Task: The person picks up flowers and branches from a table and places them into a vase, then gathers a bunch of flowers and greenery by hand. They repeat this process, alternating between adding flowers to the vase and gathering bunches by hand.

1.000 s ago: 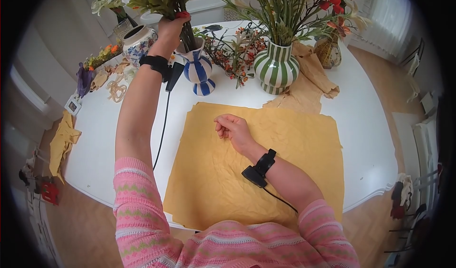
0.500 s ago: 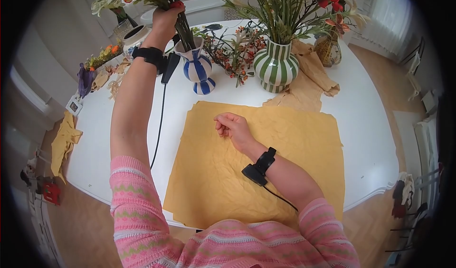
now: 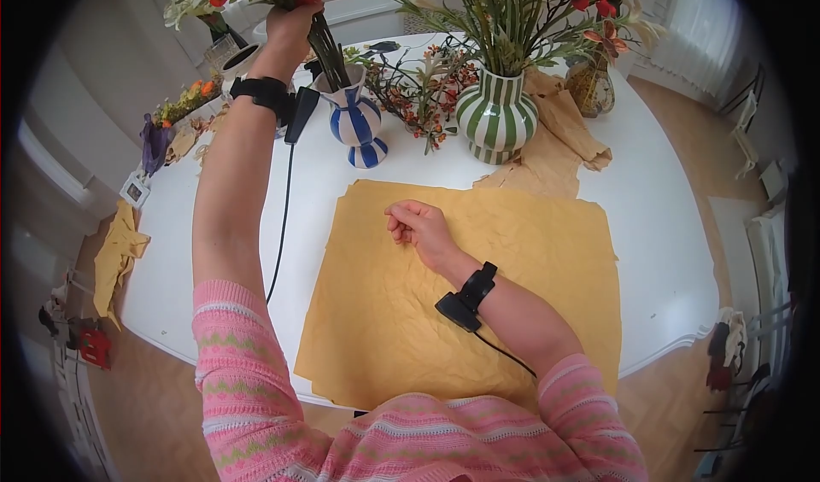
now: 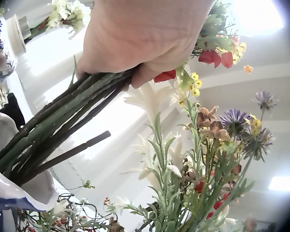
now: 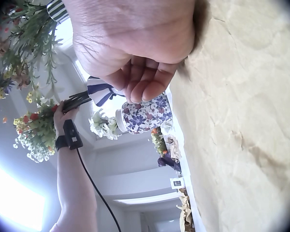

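Note:
My left hand (image 3: 289,35) grips a bunch of stems (image 3: 326,53) with leaves and flowers above it. The lower stems lean inside the mouth of a blue-and-white striped vase (image 3: 354,123). In the left wrist view, the left hand (image 4: 140,41) is wrapped round the dark green stems (image 4: 63,116), whose bottoms reach into the vase's white mouth (image 4: 19,193). My right hand (image 3: 420,230) rests on a yellow paper sheet (image 3: 461,311), fingers loosely curled and holding nothing; the right wrist view shows the same hand (image 5: 135,43) beside the paper (image 5: 237,121).
A green-and-white striped vase (image 3: 497,122) with tall flowers stands right of the blue one, brown paper (image 3: 555,140) beside it. Between the vases lie berry branches (image 3: 427,98). A floral jar (image 5: 147,116) stands behind the left arm. A black cable (image 3: 282,217) hangs from the left wrist.
My left hand has shifted left and a little upward in the head view with the stems, which lean further left in the vase mouth. The right hand stays in place.

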Demonstrator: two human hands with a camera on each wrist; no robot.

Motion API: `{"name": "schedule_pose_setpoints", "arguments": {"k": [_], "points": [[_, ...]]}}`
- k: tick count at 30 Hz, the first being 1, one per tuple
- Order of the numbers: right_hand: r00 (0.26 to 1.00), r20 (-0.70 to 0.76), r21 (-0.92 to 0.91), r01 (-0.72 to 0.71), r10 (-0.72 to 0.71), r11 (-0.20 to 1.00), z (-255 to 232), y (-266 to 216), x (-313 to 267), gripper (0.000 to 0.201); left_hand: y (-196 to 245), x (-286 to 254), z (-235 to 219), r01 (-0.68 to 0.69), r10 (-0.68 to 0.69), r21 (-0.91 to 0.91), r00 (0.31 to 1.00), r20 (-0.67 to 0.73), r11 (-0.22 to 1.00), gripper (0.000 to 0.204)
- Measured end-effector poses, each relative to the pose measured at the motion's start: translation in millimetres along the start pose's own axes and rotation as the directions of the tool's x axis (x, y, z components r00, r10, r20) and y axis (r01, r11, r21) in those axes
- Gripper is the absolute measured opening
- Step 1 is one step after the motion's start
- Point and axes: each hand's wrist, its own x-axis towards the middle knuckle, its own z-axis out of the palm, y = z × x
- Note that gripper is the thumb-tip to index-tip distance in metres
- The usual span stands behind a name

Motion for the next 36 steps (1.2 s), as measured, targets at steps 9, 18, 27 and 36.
{"name": "schedule_pose_setpoints", "arguments": {"k": [9, 18, 27, 36], "points": [[1.0, -0.01, -0.003, -0.001, 0.001, 1.0, 1.2, -1.0, -0.6, 0.015, 0.7, 5.2, -0.2, 0.014, -0.014, -0.086, 1.0, 0.009, 0.996, 0.037], [1.0, -0.007, -0.005, -0.001, 0.001, 1.0, 1.8, -1.8, -1.4, 0.016, 5.3, 7.6, 0.2, 0.0, 0.0, -0.087, 1.0, -0.004, 0.996, 0.041], [1.0, -0.006, -0.003, 0.0, 0.0, 1.0, 1.2, -0.7, -0.3, 0.017, 7.8, 14.5, 1.4, -0.001, 0.001, -0.056, 1.0, 0.004, 0.998, 0.031], [0.99, -0.13, 0.058, 0.07, -0.062, 0.996, 7.8, -5.3, 9.9, 0.023, 30.2, -3.8, 11.4, 0.067, -0.067, -0.049, 0.998, -0.001, 0.997, 0.005]]}}
